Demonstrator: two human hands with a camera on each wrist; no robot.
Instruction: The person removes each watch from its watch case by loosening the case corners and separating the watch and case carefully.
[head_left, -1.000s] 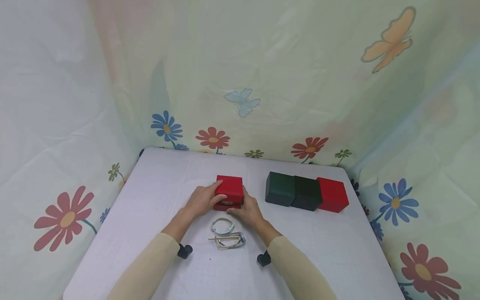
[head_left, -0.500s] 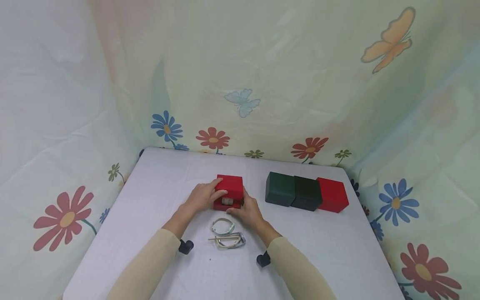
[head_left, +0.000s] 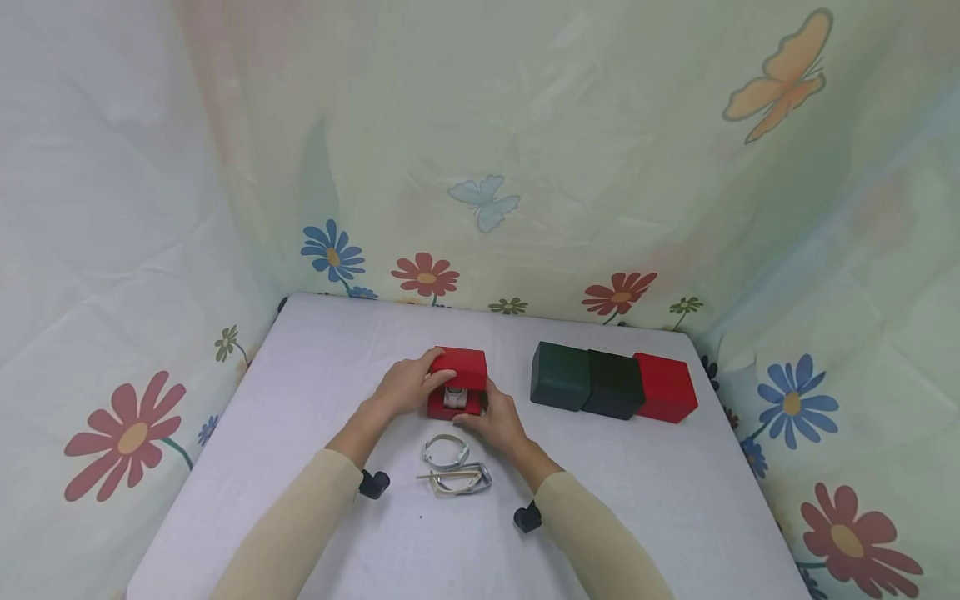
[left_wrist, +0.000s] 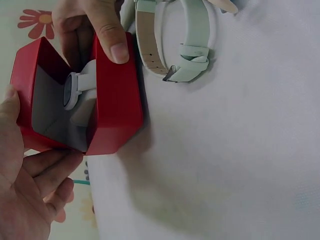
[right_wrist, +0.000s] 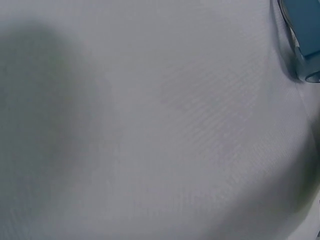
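A red watch box (head_left: 467,367) stands partly raised at its lid on the white table, its hinge side away from me. Inside, on the grey lining, a white watch (left_wrist: 75,90) sits round a cushion. My left hand (head_left: 405,387) grips the lid at its left side, thumb along the front edge. My right hand (head_left: 498,421) holds the base from the right, with its thumb (left_wrist: 111,37) on the front wall. Just in front of the box lies a watch with a pale green strap (left_wrist: 196,30).
Nearer me lie more straps or watches (head_left: 480,490), tangled and too small to make out. At the right back stand a green box (head_left: 561,379), a darker green box (head_left: 613,387) and another red box (head_left: 666,387). A blurred blue thing (right_wrist: 306,25) shows in the right wrist view.
The red box's lid has risen from nearly closed to partly raised, lifted by my left hand, so the watch inside now shows. My right hand has stayed at the base.
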